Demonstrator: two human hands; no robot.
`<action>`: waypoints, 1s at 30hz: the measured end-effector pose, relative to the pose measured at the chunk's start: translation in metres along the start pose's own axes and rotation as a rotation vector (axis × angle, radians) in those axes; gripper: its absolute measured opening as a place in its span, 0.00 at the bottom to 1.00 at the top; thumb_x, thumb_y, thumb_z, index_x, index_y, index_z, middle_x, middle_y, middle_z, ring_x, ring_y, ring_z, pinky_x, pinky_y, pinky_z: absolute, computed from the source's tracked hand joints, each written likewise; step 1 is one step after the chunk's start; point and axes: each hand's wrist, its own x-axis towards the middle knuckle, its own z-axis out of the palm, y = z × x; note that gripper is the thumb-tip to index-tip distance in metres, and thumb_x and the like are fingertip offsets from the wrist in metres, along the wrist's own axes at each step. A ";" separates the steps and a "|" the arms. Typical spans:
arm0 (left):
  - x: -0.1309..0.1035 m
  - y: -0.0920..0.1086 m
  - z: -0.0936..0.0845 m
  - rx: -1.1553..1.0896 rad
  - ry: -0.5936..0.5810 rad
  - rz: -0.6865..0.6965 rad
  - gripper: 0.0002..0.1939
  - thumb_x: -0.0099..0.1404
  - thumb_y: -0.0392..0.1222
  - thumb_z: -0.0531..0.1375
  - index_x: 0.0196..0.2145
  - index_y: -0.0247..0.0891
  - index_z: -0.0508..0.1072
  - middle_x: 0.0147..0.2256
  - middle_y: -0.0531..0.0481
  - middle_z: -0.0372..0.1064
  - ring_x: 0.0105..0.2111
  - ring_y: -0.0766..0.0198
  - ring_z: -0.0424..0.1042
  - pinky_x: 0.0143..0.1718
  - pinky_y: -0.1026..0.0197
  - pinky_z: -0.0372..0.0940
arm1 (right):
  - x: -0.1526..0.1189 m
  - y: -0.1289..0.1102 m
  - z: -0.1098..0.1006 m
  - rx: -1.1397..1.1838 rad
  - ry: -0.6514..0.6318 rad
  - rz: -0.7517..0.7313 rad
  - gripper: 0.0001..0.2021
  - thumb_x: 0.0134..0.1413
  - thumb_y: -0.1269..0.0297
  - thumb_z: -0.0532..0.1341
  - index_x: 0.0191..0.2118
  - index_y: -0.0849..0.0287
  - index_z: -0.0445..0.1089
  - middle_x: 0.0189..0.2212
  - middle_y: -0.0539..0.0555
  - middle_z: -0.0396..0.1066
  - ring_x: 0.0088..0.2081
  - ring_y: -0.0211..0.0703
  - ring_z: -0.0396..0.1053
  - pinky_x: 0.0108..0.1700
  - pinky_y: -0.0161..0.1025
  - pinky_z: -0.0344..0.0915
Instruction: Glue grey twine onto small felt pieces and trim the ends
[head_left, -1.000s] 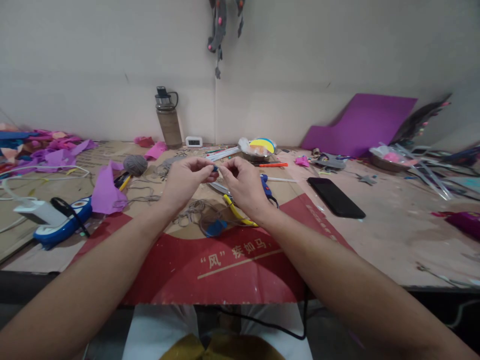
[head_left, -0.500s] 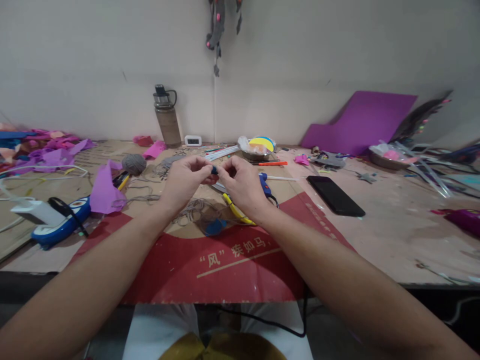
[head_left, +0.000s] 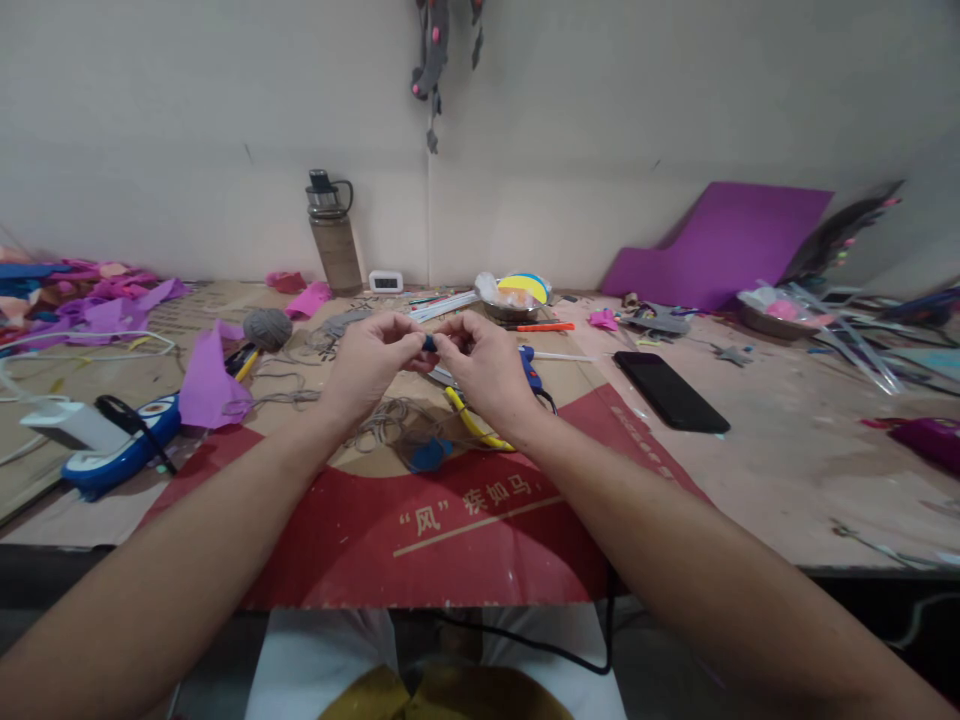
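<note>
Between the fingertips of my left hand (head_left: 376,360) and my right hand (head_left: 484,362) is a small dark blue piece (head_left: 429,342), pinched from both sides; its exact kind is hidden by the fingers. Both hands are closed and hover over the middle of the cardboard. Below them lie loose grey yarn (head_left: 386,420) and a blue scrap (head_left: 430,455). A yellow-handled tool (head_left: 480,425) rests under my right wrist, partly covered. Just behind that hand shows part of a blue glue gun (head_left: 531,370) with a white stick in it.
A black phone (head_left: 670,392) lies to the right. On the left are a blue power strip (head_left: 124,455), purple felt (head_left: 211,385) and a grey yarn ball (head_left: 268,328). At the back stand a water bottle (head_left: 334,240), a small clock (head_left: 386,282) and a bowl (head_left: 510,305).
</note>
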 end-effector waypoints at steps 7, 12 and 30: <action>0.002 0.000 -0.002 -0.112 -0.076 -0.087 0.09 0.53 0.42 0.65 0.28 0.33 0.73 0.24 0.49 0.73 0.24 0.65 0.73 0.30 0.62 0.71 | 0.002 0.000 -0.004 0.005 0.012 0.028 0.06 0.52 0.66 0.58 0.27 0.60 0.67 0.22 0.48 0.65 0.24 0.34 0.59 0.30 0.35 0.56; 0.004 0.002 -0.005 -0.152 -0.152 -0.153 0.11 0.56 0.44 0.63 0.31 0.31 0.75 0.27 0.45 0.75 0.26 0.63 0.75 0.32 0.60 0.72 | 0.004 0.001 -0.006 0.003 -0.004 0.022 0.06 0.52 0.67 0.57 0.26 0.60 0.67 0.21 0.47 0.63 0.23 0.33 0.57 0.29 0.34 0.55; 0.003 0.008 -0.010 0.393 -0.184 0.039 0.07 0.56 0.41 0.62 0.30 0.34 0.75 0.23 0.48 0.74 0.21 0.66 0.73 0.25 0.64 0.68 | 0.001 0.003 -0.009 -0.303 -0.059 -0.271 0.06 0.52 0.73 0.57 0.26 0.58 0.62 0.25 0.50 0.64 0.30 0.38 0.59 0.34 0.38 0.54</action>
